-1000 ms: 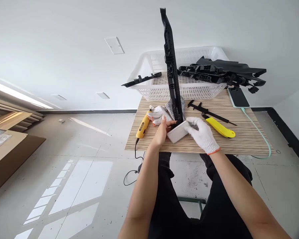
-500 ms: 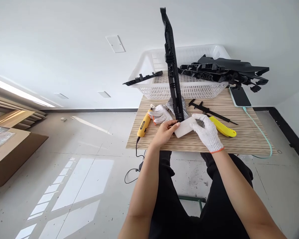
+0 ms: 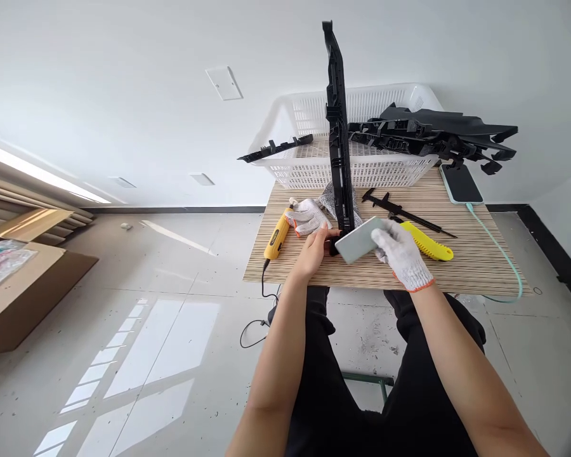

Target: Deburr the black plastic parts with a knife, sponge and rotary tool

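My bare left hand (image 3: 312,252) grips the lower end of a long black plastic trim strip (image 3: 337,120), fingers closed against its side. The strip stands nearly upright, with ribs and clips along its length. My right hand (image 3: 400,252), in a white knitted glove with an orange cuff edge, pinches a flat pale grey-green rectangular plate (image 3: 360,240). This plate is tilted, and its left end lies against or just in front of the strip's foot; contact is unclear. A loose white glove (image 3: 308,217) and a grey cloth (image 3: 330,198) lie behind the hands.
On the wooden table (image 3: 290,273) are a yellow corded tool (image 3: 276,237), a black caliper (image 3: 404,212), a yellow-handled cutter (image 3: 428,242) and a phone (image 3: 460,184) on a cable. Behind them, a white basket (image 3: 304,171) holds black plastic parts (image 3: 423,130). A cardboard box (image 3: 38,292) stands left.
The plate has turned in my right hand, showing a grey-green face instead of white, and my left hand has let go of it. The strip's upper part has shifted slightly right.
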`<state>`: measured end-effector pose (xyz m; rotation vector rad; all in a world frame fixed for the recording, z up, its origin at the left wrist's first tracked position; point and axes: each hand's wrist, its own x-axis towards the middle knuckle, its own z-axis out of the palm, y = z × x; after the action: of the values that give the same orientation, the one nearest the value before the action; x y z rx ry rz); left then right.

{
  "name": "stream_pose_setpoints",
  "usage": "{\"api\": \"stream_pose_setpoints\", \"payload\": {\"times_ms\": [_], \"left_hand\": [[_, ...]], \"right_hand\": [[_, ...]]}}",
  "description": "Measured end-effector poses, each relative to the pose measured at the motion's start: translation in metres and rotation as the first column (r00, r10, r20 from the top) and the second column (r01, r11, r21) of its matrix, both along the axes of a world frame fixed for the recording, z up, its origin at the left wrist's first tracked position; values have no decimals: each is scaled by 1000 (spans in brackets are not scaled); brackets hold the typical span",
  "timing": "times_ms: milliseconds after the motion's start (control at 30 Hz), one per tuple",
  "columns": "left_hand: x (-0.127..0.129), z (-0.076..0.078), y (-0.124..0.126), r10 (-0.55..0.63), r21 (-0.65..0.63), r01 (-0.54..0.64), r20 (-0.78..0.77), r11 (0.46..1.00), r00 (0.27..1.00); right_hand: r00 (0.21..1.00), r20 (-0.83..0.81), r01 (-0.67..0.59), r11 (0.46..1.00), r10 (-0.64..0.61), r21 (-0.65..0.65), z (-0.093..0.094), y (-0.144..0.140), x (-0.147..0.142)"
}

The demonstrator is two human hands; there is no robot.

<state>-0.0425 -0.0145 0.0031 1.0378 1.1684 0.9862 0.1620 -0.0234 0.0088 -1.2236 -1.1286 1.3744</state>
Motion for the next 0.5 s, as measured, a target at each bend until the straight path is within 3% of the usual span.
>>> {"api": "stream_pose_setpoints", "payload": {"times_ms": [67, 200, 300, 433, 500], "left_hand": [[1, -2, 0, -16, 7, 16, 7, 1000, 1000], [0, -3, -1, -41, 11, 41, 23, 999, 999], [0, -2, -1, -36, 6, 36, -12, 999, 999], [0, -1, -1, -58, -3, 58, 36, 998, 998], [0, -1, -1, -56, -22, 57, 43, 998, 998]], "right_hand": [[997, 72, -18, 1000, 20, -21, 2, 1, -2], [988, 110, 106, 994, -110, 41, 3, 2, -6], [976, 215, -49, 998, 42, 30, 3, 1, -7], [964, 217, 145, 988, -151, 44, 2, 1, -6], [959, 277, 46, 996, -65, 76, 1, 2, -5]]}}
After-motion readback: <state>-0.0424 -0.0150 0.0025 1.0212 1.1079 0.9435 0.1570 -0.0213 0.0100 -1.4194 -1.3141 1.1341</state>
